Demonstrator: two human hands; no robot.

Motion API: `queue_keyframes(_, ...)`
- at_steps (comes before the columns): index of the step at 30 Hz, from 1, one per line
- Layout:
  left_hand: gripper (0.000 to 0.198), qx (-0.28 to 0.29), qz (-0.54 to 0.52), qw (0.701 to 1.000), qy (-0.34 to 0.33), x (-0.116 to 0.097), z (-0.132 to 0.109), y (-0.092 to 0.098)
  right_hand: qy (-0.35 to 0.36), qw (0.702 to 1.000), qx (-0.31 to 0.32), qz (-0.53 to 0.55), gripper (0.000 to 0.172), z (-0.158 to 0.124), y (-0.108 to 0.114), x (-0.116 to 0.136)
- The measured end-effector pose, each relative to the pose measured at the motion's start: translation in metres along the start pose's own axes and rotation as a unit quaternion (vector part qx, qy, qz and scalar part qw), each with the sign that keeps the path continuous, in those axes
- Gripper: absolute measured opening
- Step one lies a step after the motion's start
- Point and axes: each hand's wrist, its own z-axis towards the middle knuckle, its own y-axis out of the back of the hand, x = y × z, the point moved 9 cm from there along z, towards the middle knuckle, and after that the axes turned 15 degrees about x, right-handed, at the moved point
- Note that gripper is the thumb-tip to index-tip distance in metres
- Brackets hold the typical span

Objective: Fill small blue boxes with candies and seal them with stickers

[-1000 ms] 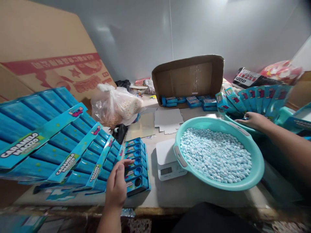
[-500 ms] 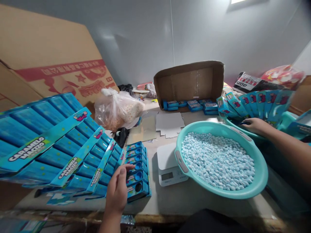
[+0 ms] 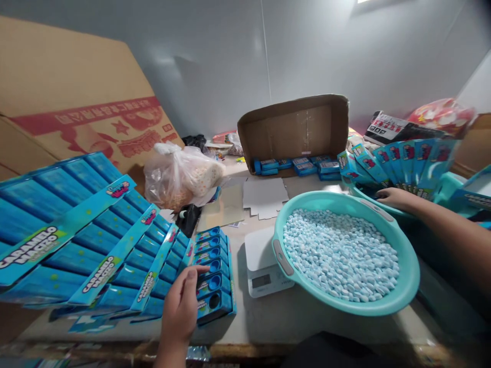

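Little moved; L hand (image 3: 181, 301), loosely open, could skew near box row (image 3: 223, 278) if pressing; R hand (image 3: 397, 198) grip: can't tell.

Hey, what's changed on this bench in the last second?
The right hand no longer shows the dark thing at its grip; whether it let go, I can't tell. The left hand stays at the row of small boxes, and the scale and bowl of pale-blue pieces stay put.

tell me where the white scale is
In the head view, the white scale sits on the table just below the middle, between the row of small blue boxes on its left and the turquoise basin on its right.
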Motion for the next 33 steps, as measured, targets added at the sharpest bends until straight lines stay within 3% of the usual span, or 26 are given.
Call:
queue_keyframes(6, 0.056, 0.004, 0.026, 1.000, -0.015, -0.007, 0.001, -0.001, -0.035, 0.999, 0.031, -0.013, 0.014, -0.006, -0.001, 0.000)
queue_keyframes(10, 0.053, 0.002, 0.038, 0.999, -0.011, -0.007, 0.001, -0.002, -0.025, 0.998, -0.053, -0.037, 0.027, -0.025, 0.021, 0.017)
queue_keyframes(12, 0.047, -0.008, 0.052, 0.998, -0.034, -0.013, -0.002, 0.000, 0.040, 0.989, -0.138, -0.037, 0.031, -0.047, 0.037, 0.048)
queue_keyframes(14, 0.040, -0.020, 0.081, 0.993, -0.078, -0.028, -0.007, 0.000, 0.201, 0.958, -0.204, -0.007, 0.027, -0.084, 0.043, 0.103)
queue_keyframes(16, 0.034, -0.021, 0.105, 0.986, -0.131, -0.050, -0.015, -0.003, 0.374, 0.913, -0.156, 0.037, 0.022, -0.126, 0.026, 0.169)
queue_keyframes(19, 0.035, 0.028, 0.111, 0.972, -0.206, -0.088, -0.024, -0.022, 0.538, 0.840, -0.015, 0.067, 0.018, -0.191, -0.025, 0.264)
queue_keyframes(21, 0.037, 0.076, 0.112, 0.957, -0.257, -0.110, -0.029, -0.040, 0.583, 0.809, 0.032, 0.057, 0.019, -0.224, -0.058, 0.311)
queue_keyframes(23, 0.025, 0.105, 0.117, 0.940, -0.304, -0.124, -0.034, -0.056, 0.590, 0.804, 0.068, 0.040, 0.016, -0.238, -0.089, 0.343)
queue_keyframes(25, 0.012, 0.104, 0.124, 0.932, -0.324, -0.127, -0.038, -0.063, 0.569, 0.815, 0.092, 0.059, 0.015, -0.237, -0.108, 0.359)
queue_keyframes(28, 0.016, 0.098, 0.141, 0.932, -0.320, -0.123, -0.041, -0.067, 0.524, 0.835, 0.130, 0.103, 0.011, -0.223, -0.123, 0.361)
queue_keyframes(33, 0.018, 0.080, 0.146, 0.942, -0.293, -0.119, -0.046, -0.077, 0.544, 0.821, 0.152, 0.089, 0.014, -0.223, -0.128, 0.354)
